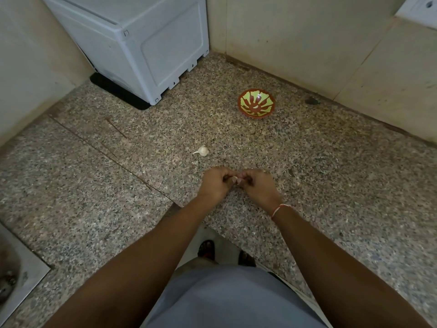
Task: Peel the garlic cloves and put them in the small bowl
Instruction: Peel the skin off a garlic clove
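Note:
My left hand (216, 183) and my right hand (256, 185) meet above the speckled granite counter (331, 185), both pinching a small pale garlic clove (234, 179) between their fingertips. Most of the clove is hidden by the fingers. A garlic piece with a papery tail (201, 150) lies on the counter just beyond my left hand. The small bowl (256, 103), red-brown with a green pattern, stands farther back to the right, and I see nothing inside it.
A white appliance (142, 43) on a black mat stands at the back left corner. Tiled walls close the counter at the back and right. A steel sink edge (21, 268) shows at the lower left.

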